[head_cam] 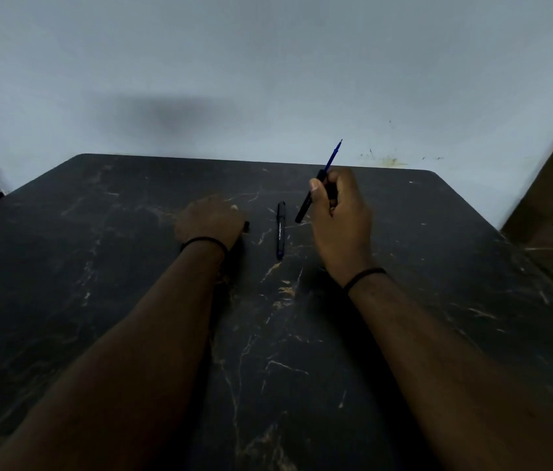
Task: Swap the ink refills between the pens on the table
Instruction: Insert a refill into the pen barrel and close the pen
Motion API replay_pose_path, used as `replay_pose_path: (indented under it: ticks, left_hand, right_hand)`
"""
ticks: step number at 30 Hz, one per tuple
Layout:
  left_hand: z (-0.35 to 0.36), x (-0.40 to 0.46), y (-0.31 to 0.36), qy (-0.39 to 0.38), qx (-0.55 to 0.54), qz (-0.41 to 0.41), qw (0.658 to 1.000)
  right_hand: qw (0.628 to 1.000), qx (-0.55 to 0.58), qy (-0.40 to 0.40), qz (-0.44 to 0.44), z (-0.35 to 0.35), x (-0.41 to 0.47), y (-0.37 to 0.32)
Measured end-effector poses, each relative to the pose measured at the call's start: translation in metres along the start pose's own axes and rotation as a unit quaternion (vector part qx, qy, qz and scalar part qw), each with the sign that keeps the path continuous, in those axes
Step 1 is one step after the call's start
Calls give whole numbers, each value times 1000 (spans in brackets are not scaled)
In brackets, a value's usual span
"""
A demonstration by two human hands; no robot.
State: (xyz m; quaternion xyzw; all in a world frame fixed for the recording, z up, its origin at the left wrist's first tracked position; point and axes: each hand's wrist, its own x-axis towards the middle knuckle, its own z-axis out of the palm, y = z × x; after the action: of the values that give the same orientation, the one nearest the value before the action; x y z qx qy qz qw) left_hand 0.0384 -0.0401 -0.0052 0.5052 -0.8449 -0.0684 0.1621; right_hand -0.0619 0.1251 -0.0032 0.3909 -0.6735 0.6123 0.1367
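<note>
Tabletop (98, 300): dark, marble-look w/ pale veins, pushed against a plain wall (268, 62). Both our forearms lie across it, so the work sits well fwd, near the far edge, prob. to keep small parts in easy view.

Right hand (339, 219): raised off the tabletop, fingers (316, 193) curled round a black pen barrel (305, 207) held at a slant, lower end down-left, upper end up-right. Thumb and index look to pinch it near the top; the rest wrap loosely. Blue refill (333, 154) sticks out of the barrel's upper end, well exposed, tip pointing at the wall. We judge it is partway in or out of the barrel; can't tell which. The tilt gives the refill a free path along the barrel's axis.

Left hand (209, 220): knuckles up, resting on the tabletop, fingers clenched. A small black end (247, 226) pokes out on its right side, prob. a cap or pen part, too small to say. So: gripping smthg dark, identity unclear. We judge it parked there to keep that part from rolling off while the right hand works.

Second pen (280, 229): lies flat btwn the two hands, touching neither, long axis running away from us, blue end nearest. Looks whole and waiting; its refill isn't visible.

Black bands on both wrists.
</note>
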Motion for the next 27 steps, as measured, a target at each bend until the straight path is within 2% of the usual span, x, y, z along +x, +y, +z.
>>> replay_pose_path:
  ticks: [7, 9, 11, 13, 15, 18, 20, 27]
  left_hand:
    - [-5, -4, 4, -3, 28, -22, 999]
    - [-3, -4, 4, 25, -3, -10, 1000]
    - [-2, -4, 4, 81, -108, -5, 991]
    - [-4, -3, 8, 131, -269, -16, 954]
    - [-3, 1, 12, 150, -383, -32, 911]
    - [2, 7, 14, 128, -521, -59, 842]
    - [3, 6, 15, 108, -575, -61, 809]
    - [4, 3, 16, 86, -611, -32, 787]
  right_hand:
    - [1000, -4, -6, -1, -1, 0, 0]
    - [1000, -10, -9, 5, 0, -1, 0]
    - [1000, -18, -6, 8, 1, -1, -1]
    - [1000, -18, -11, 8, 1, -1, -2]
    - [999, -21, -34, 0, 0, -1, -3]
    - [995, -67, -68, -36, 1, 0, 0]
    - [992, -86, -84, -45, 3, 0, 3]
    - [988, -112, -109, -19, 3, 1, 8]
